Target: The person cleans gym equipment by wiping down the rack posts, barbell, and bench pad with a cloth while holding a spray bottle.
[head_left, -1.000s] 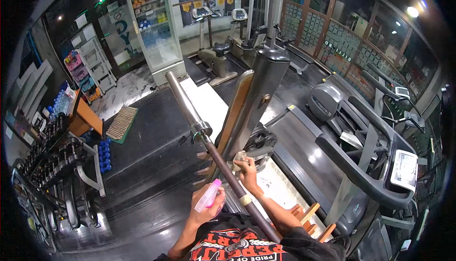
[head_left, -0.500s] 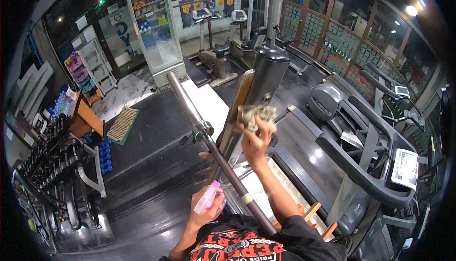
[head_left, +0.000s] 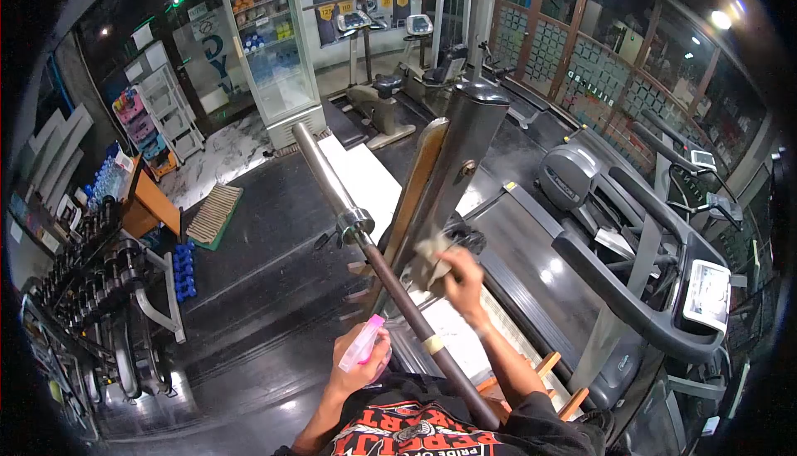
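Indoors, pink bottle (head_left: 363, 344) in left hand (head_left: 354, 373), cloth (head_left: 427, 270) in right hand (head_left: 465, 284)

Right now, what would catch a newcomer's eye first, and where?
Probably the barbell, slanting through the middle of the view. To its left, the left hand holds a bright pink bottle; to its right, the right hand holds a greyish cloth. The glass-door fridge stands behind, left of top centre.

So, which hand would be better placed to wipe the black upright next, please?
Probably the right hand: it holds the rag near the black upright, while the left hand holds a pink spray bottle.
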`<state>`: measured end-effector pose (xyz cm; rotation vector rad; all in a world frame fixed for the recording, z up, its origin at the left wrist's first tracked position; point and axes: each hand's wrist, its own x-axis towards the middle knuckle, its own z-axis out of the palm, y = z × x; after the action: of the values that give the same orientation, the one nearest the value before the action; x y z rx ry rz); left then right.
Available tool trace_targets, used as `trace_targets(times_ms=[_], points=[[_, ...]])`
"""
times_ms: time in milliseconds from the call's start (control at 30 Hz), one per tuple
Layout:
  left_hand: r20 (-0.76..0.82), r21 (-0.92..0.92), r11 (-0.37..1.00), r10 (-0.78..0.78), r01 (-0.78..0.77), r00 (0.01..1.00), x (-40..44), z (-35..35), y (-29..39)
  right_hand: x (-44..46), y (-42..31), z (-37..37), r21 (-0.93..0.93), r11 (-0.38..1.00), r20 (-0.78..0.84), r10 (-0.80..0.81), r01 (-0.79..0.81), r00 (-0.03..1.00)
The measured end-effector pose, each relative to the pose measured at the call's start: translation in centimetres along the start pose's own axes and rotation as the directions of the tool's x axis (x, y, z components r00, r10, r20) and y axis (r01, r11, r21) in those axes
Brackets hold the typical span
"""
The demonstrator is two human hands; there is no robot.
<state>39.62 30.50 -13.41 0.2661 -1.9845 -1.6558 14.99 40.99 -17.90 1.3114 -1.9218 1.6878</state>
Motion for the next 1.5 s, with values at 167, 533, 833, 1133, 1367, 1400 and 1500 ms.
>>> trace_targets(times_ms=[167,533,833,1133,1367,1400,1500], points=[[-0.012,0.054,0.997,0.052,-0.052,0.999,0.2,0.1,0.1,11.0,-7.9,-3.6,-0.144,0.946,-0.525,-0.321,0.29,0.788],[-0.077,-0.027,0.999,-0.042,0.04,0.996,0.6,0.4,0.2,11.6,-5.6,3.8,-0.377,0.824,-0.09,-0.487,0.422,0.869],[-0.009,-0.002,0.999,-0.035,0.035,0.999,0.8,-0.4,1.0,0.9,-2.3,4.3,-0.032,0.981,0.185,-0.183,0.192,0.966],[-0.032,-0.012,1.0,-0.016,0.016,0.999,0.3,-0.3,0.2,10.6,-7.6,-2.4,0.095,0.958,-0.425,-0.208,0.272,0.881],[-0.012,0.012,1.0,-0.002,0.002,1.0,0.2,-0.4,0.3,19.7,-8.7,-2.1,-0.4,0.864,-0.287,-0.435,0.306,0.854],[-0.009,0.011,1.0,-0.001,0.001,1.0,0.2,-0.4,0.2,19.5,-8.5,-1.7,-0.436,0.853,-0.305,-0.44,0.287,0.845],[-0.012,-0.015,1.0,-0.022,0.022,1.0,-0.2,-0.4,-0.1,18.5,-6.8,-1.3,-0.511,0.82,-0.334,-0.466,0.258,0.82]])
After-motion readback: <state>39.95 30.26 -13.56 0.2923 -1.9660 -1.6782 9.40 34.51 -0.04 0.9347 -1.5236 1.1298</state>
